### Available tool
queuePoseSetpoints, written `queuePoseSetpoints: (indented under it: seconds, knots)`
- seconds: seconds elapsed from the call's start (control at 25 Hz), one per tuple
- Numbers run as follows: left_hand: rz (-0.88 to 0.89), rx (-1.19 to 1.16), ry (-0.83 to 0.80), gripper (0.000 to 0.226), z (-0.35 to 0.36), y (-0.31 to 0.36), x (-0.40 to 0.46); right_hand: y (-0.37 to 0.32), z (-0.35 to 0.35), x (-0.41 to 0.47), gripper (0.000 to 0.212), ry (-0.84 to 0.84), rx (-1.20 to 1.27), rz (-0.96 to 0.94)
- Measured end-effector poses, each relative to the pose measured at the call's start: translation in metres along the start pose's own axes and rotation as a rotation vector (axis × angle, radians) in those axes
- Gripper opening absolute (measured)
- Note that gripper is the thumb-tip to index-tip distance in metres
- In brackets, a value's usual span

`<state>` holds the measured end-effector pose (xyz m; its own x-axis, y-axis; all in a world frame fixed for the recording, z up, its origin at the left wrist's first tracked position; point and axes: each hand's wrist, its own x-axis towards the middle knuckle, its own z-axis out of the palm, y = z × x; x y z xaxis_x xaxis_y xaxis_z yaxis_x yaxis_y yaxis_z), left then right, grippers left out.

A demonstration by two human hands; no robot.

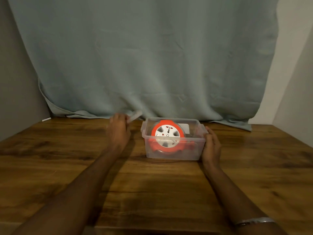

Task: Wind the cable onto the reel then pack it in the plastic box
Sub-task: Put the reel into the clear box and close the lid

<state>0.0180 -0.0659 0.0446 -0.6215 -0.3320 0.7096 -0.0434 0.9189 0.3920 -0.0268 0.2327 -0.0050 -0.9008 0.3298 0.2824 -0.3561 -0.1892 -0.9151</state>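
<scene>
Two bare hands out over wooden table (67, 150). Clear plastic box (174, 150) sits mid-table, orange-and-white reel (166, 135) inside it, tilted. Right hand (210, 146) lies flat against box's right wall, fingers loosely spread, not clamped. Left hand (118, 129), left of box, is closed around a blurred clear piece (134, 116), possibly the lid. Pale curtain (144, 56) hangs behind.
</scene>
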Motion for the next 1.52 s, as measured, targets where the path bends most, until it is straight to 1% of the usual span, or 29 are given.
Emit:
queuePoseSetpoints:
  seconds: [0.08, 0.2, 0.24, 0.32, 0.4, 0.44, 0.52, 0.56, 0.64, 0.68, 0.76, 0.8, 0.88, 0.92, 0.96, 1.04, 1.08, 1.12, 1.2, 1.28, 1.4, 1.44, 1.52]
  knots:
    - [-0.018, -0.027, 0.091, 0.02, -0.023, 0.018, 0.02, -0.001, 0.001, -0.001, 0.034, 0.01, 0.001, -0.002]
    - [-0.217, -0.241, 0.253, 0.024, -0.062, 0.046, 0.045, 0.001, 0.002, -0.002, 0.037, 0.013, -0.063, -0.023]
    - [-0.264, -0.332, 0.307, 0.025, -0.074, 0.053, 0.05, 0.002, 0.003, -0.003, 0.041, 0.007, -0.098, -0.034]
    - [-0.3, -0.561, 0.383, 0.025, -0.094, 0.06, 0.062, 0.002, 0.004, -0.008, 0.058, 0.003, -0.176, -0.082]
    - [-0.326, -0.805, 0.403, 0.021, -0.106, 0.064, 0.069, -0.001, 0.005, -0.009, 0.074, 0.014, -0.238, -0.138]
    - [-0.37, -0.92, 0.399, 0.018, -0.109, 0.066, 0.072, -0.003, 0.006, -0.01, 0.079, 0.027, -0.255, -0.171]
    - [-0.512, -1.14, 0.324, 0.018, -0.111, 0.072, 0.074, -0.008, 0.007, -0.011, 0.082, 0.047, -0.244, -0.217]
    - [-0.613, -1.245, 0.236, 0.02, -0.106, 0.075, 0.073, -0.01, 0.007, -0.012, 0.081, 0.048, -0.229, -0.239]
    - [-0.825, -1.452, -0.014, 0.019, -0.087, 0.077, 0.063, -0.012, 0.008, -0.012, 0.076, 0.036, -0.206, -0.27]
    - [-0.899, -1.51, -0.131, 0.017, -0.074, 0.074, 0.059, -0.012, 0.008, -0.012, 0.077, 0.02, -0.207, -0.276]
    - [-0.951, -1.463, -0.295, 0.017, -0.045, 0.065, 0.048, -0.012, 0.009, -0.014, 0.081, -0.021, -0.238, -0.269]
    - [-0.933, -1.352, -0.324, 0.015, -0.032, 0.061, 0.045, -0.012, 0.009, -0.015, 0.08, -0.04, -0.26, -0.267]
    - [-0.812, -1.022, -0.285, 0.011, -0.009, 0.053, 0.039, -0.013, 0.008, -0.016, 0.07, -0.069, -0.286, -0.272]
    - [-0.744, -0.884, -0.267, 0.012, -0.001, 0.049, 0.037, -0.013, 0.008, -0.017, 0.062, -0.075, -0.287, -0.279]
    - [-0.69, -0.795, -0.269, 0.014, 0.004, 0.046, 0.034, -0.014, 0.007, -0.017, 0.054, -0.075, -0.29, -0.29]
    - [-0.654, -0.727, -0.325, 0.017, 0.012, 0.038, 0.034, -0.014, 0.008, -0.017, 0.047, -0.068, -0.295, -0.308]
    - [-0.666, -0.711, -0.379, 0.027, 0.015, 0.035, 0.034, -0.013, 0.009, -0.017, 0.047, -0.063, -0.288, -0.306]
    - [-0.662, -0.699, -0.443, 0.032, 0.014, 0.037, 0.033, -0.012, 0.009, -0.016, 0.049, -0.056, -0.279, -0.3]
    - [-0.586, -0.652, -0.514, 0.025, 0.011, 0.04, 0.034, -0.008, 0.011, -0.014, 0.059, -0.035, -0.272, -0.29]
    - [-0.53, -0.617, -0.523, 0.021, 0.008, 0.045, 0.036, -0.006, 0.011, -0.013, 0.06, -0.004, -0.264, -0.294]
    - [-0.522, -0.62, -0.589, 0.037, 0.006, 0.05, 0.033, -0.006, 0.012, -0.012, 0.045, 0.023, -0.238, -0.285]
    - [-0.484, -0.587, -0.631, 0.044, 0.008, 0.052, 0.031, -0.007, 0.012, -0.012, 0.041, 0.029, -0.22, -0.27]
    - [-0.322, -0.381, -0.684, 0.058, 0.009, 0.053, 0.03, -0.01, 0.014, -0.012, 0.038, 0.04, -0.209, -0.25]
